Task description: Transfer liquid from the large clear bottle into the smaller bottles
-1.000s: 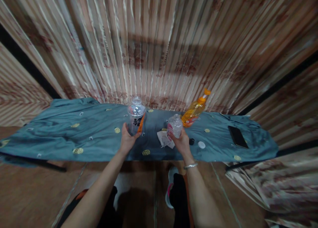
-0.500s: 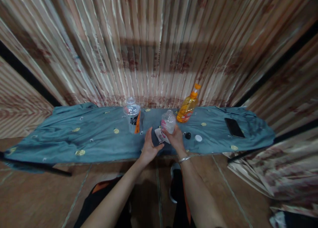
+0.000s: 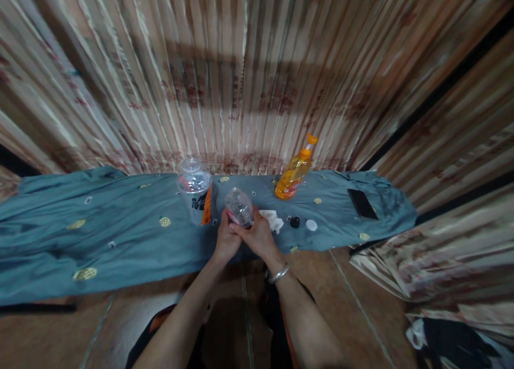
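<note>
A clear plastic bottle (image 3: 240, 206) with a pink label is held near the table's front edge, its top tilted away from me. My left hand (image 3: 228, 239) is closed on its left side, and my right hand (image 3: 259, 234), below a silver bangle, is closed on its right side. A crumpled white tissue (image 3: 272, 220) lies just right of my right hand. Farther right are a black cap (image 3: 294, 222) and a white cap (image 3: 311, 225). To the left stands a clear cup (image 3: 196, 200) with a black and orange print, a bottle neck showing above it.
An orange-capped bottle (image 3: 292, 175) of yellow-orange liquid stands toward the back. A black phone (image 3: 362, 204) lies at the right of the teal cloth (image 3: 136, 235). Pleated curtains (image 3: 217, 80) hang behind the table.
My left hand was spread beside the tissue and now grips the bottle together with my right hand. The bottle has moved left, off the tissue. The view has shifted.
</note>
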{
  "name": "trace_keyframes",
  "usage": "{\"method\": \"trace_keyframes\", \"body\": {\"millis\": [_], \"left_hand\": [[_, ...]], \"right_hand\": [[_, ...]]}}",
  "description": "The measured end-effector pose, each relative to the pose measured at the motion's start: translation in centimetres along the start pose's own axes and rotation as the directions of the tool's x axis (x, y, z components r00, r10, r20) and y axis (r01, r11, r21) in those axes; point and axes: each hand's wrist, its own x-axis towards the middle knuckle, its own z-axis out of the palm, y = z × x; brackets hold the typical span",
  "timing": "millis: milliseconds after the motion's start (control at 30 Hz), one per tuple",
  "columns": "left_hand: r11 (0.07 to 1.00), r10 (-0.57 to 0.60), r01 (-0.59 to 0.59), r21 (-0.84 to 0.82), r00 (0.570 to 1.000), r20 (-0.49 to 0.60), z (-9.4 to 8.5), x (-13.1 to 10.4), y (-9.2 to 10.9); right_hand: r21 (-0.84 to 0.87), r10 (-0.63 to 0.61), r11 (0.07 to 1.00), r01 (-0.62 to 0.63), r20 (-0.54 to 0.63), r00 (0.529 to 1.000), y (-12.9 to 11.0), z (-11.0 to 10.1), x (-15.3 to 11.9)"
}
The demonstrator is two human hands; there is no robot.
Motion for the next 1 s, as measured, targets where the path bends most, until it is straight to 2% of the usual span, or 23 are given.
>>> {"method": "trace_keyframes", "body": {"millis": [133, 233, 300, 367, 433, 500, 600, 700, 867, 933, 1000], "left_hand": [[0.999, -0.004, 0.004, -0.041, 1.000, 0.000, -0.1, 0.2, 0.4], [0.999, -0.026, 0.025, -0.048, 0.999, -0.021, -0.2, 0.4, 0.5], [0.998, -0.047, 0.045, -0.049, 0.998, -0.036, -0.2, 0.6, 0.5], [0.997, -0.065, 0.062, -0.050, 0.997, -0.050, -0.3, 0.8, 0.4], [0.996, -0.077, 0.074, -0.047, 0.996, -0.056, -0.4, 0.8, 0.4], [0.996, -0.083, 0.081, -0.041, 0.995, -0.054, -0.5, 0.9, 0.5], [0.996, -0.088, 0.087, -0.026, 0.995, -0.049, -0.9, 0.8, 0.6], [0.996, -0.087, 0.087, -0.013, 0.995, -0.056, -1.4, 0.9, 0.6], [0.996, -0.083, 0.082, -0.018, 0.995, -0.058, -1.9, 1.1, 0.5], [0.996, -0.087, 0.085, -0.022, 0.995, -0.051, -1.8, 1.1, 0.6], [0.996, -0.091, 0.090, -0.022, 0.995, -0.041, -1.6, 1.0, 0.8]], "right_hand": [[0.097, -0.054, 0.994, 0.045, 0.090, 0.995, 1.1, -1.2, 0.0], [0.094, -0.026, 0.995, 0.024, 0.020, 0.999, 3.8, -3.0, 0.4], [-0.025, 0.029, 0.999, -0.031, -0.105, 0.994, 6.1, -4.2, 0.8], [-0.228, 0.024, 0.972, -0.063, -0.168, 0.985, 8.1, -5.1, 1.4], [-0.387, 0.028, 0.918, -0.086, -0.154, 0.988, 9.7, -5.2, 2.0], [-0.482, 0.045, 0.871, -0.091, -0.107, 0.993, 10.5, -4.4, 2.5], [-0.539, 0.039, 0.840, -0.061, -0.053, 0.998, 10.3, -2.3, 2.9], [-0.570, 0.040, 0.821, -0.030, 0.005, 0.999, 9.0, -0.7, 2.7], [-0.635, 0.115, 0.773, 0.010, 0.155, 0.981, 6.8, -0.1, 1.6], [-0.588, 0.078, 0.808, 0.039, 0.172, 0.982, 6.7, -0.1, 1.5], [-0.462, 0.044, 0.887, 0.017, 0.121, 0.992, 7.1, -0.2, 1.7]]}}
